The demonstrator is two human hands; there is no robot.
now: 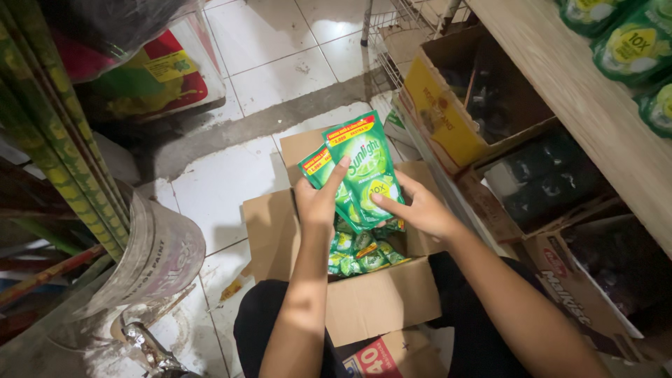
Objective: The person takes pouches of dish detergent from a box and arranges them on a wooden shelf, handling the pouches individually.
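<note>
Both my hands hold green soap pouches (364, 164) above an open cardboard box (378, 297) on the floor. My left hand (318, 199) grips the pouches from the left side, thumb up along their front. Fingers of my right hand (420, 208) press on the front pouch from the right. At least two pouches are fanned in my grip. Several more green pouches (360, 252) lie inside the box below my hands. My knees in dark trousers flank the box.
A wooden shelf (581, 98) at right carries more green pouches (633, 45); beneath it stand open cartons (448, 119) of dark packs. At left lean green-and-yellow sticks (49, 126) beside a paint bucket (164, 259). White tiled floor (217, 185) lies beyond the box.
</note>
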